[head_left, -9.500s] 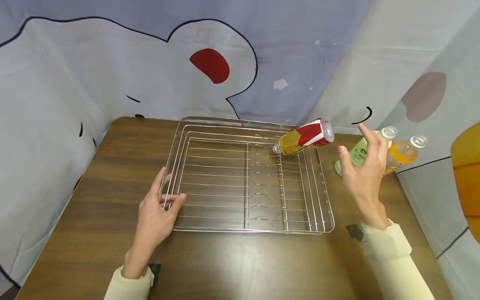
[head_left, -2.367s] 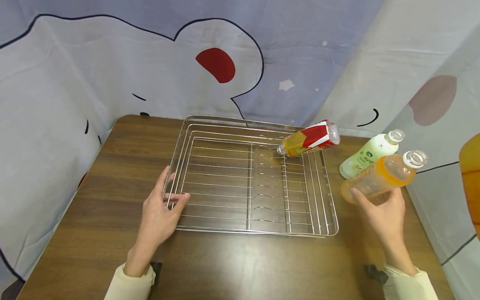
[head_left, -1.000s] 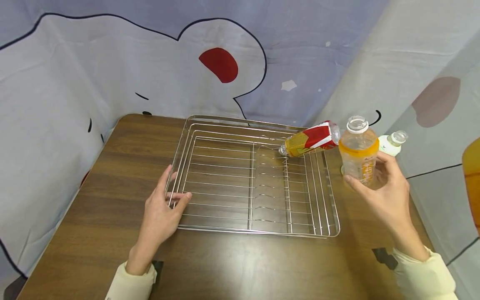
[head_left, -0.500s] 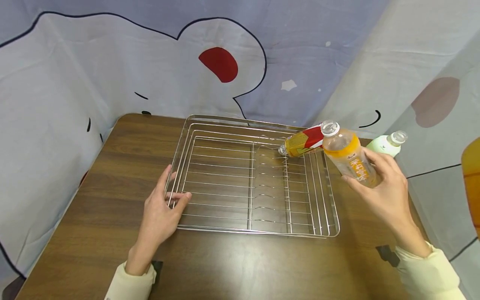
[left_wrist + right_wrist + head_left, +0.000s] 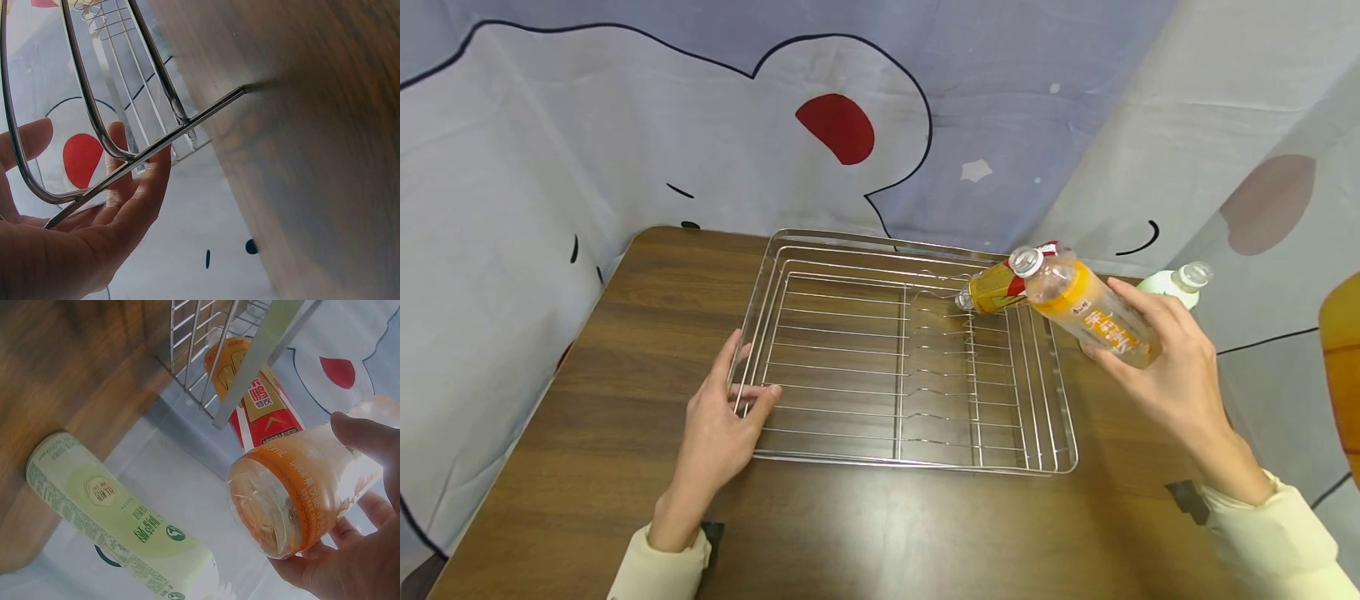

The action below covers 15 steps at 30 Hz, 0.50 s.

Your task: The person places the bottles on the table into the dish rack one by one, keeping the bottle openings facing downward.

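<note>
My left hand [image 5: 718, 425] grips the left side of a wire dish rack [image 5: 895, 465], thumb inside the rim and fingers outside. My right hand [image 5: 1176, 379] holds an empty plastic bottle with an orange label [image 5: 1082, 308] around its lower body. This bottle is tilted, its uncapped neck pointing up and left over the rack's right rim; in the right wrist view its clear base [image 5: 256, 509] faces the camera. A red and yellow bottle [image 5: 992, 287] leans neck-down in the rack's back right corner, partly hidden behind the held one.
A pale green bottle [image 5: 119, 512] stands on the wooden table [image 5: 865, 533] right of the rack, mostly hidden by my right hand in the head view. A printed curtain [image 5: 985, 108] hangs behind the table and along its sides. Something amber [image 5: 1341, 358] juts in at the right edge.
My right hand, empty at first, took the orange-labelled bottle from beside the green one, lifted it, carried it left and tipped its neck leftward. My left hand stays on the rack.
</note>
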{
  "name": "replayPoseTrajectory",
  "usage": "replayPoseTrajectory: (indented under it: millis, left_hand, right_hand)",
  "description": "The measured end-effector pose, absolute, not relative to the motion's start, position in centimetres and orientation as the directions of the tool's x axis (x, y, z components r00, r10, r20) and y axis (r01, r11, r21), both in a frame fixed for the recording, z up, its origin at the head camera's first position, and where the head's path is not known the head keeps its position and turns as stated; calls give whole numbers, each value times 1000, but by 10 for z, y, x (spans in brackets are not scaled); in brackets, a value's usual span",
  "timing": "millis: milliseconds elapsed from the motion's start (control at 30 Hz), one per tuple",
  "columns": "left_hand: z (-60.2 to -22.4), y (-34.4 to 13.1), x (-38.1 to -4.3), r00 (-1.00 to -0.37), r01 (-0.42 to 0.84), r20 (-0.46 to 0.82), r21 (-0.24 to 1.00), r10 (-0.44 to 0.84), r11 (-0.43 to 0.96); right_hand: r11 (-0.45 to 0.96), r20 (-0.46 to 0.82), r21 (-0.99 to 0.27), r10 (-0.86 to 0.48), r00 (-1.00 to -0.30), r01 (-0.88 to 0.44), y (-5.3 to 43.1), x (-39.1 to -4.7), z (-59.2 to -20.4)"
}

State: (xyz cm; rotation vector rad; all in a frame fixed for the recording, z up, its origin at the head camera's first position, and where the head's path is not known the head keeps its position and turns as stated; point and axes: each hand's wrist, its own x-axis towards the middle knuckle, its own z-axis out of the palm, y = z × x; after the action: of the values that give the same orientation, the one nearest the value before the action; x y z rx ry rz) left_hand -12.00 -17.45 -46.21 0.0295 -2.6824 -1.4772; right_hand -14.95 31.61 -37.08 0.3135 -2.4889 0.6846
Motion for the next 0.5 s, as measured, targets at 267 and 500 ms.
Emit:
replayPoseTrajectory:
  millis: [267, 500]
  left_hand:
    - [-462, -174, -120, -997, 22, 61, 845, -56, 535]
    - [-462, -174, -120, -996, 23, 63, 845, -57, 534]
  right_hand:
    - [862, 536, -357, -126, -835, -359, 317, -153, -367]
    - [871, 535, -294, -192, -823, -394, 318, -156, -362]
